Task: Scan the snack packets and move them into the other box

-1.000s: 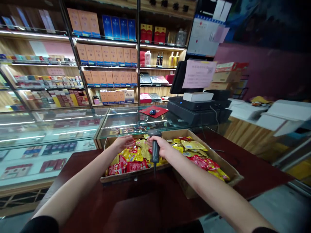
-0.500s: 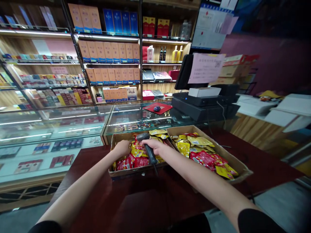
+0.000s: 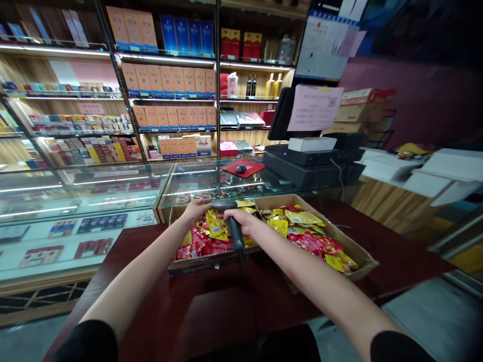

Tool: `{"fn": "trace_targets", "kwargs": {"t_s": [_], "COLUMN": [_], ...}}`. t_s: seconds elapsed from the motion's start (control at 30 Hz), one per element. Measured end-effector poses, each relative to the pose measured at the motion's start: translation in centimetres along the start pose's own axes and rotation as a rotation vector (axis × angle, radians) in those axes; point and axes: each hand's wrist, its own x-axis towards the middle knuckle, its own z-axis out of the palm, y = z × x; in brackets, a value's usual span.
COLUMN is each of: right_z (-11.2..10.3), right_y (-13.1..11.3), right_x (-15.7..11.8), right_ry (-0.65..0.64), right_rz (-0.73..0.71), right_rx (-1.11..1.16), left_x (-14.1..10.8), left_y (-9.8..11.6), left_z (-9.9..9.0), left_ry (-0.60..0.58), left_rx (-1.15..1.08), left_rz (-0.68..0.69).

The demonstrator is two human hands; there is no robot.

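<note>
Item 1: your R hand [image 3: 241,221], fingers [image 3: 236,215] curled firmly round the grip of a dark grey handheld barcode scanner [image 3: 234,230], scanner head angled up and left toward the other hand, approx. over the middle of the box. Black cord [image 3: 241,264] runs from the scanner's butt down past the box front. Item 2: your L hand [image 3: 196,211], fingers spread wide, holding nothing, near the far rim of the box; can't tell if they touch it. Item 3: open cardboard box [image 3: 332,234], long & shallow, sits on the dark red desk [image 3: 226,322] directly under both hands. Contents: loose red & yellow snack packets [image 3: 305,242], heaped, w/ one yellow pkt [image 3: 216,225] just below the scanner head. Item 4: glass display counter [image 3: 75,201] behind the box, box's far edge right beside it. On the counter: red mouse mat [image 3: 230,168] w/ mouse [image 3: 240,169], black cash register [image 3: 309,163], pink paper notice [image 3: 315,108] above. Item 5: wood shelves [image 3: 166,59] at the back, stocked w/ boxed goods & bottles.
</note>
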Motion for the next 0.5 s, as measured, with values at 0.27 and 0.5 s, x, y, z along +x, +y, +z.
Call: {"fn": "trace_targets", "kwargs": {"t_s": [0.27, 0.5], "right_z": [-2.3, -0.6], "right_y": [0.9, 2.2], "right_x": [-0.5, -6.9], "right_ry": [0.071, 0.174], "right_rz": [-0.08, -0.401], "right_rx": [0.079, 0.072], "left_x": [-0.9, 0.2], "left_y": [-2.4, -3.6], "left_z": [1.0, 0.4], "left_ry": [-0.221, -0.23], "left_rx": [-0.151, -0.23], "left_rz": [-0.246, -0.235]}}
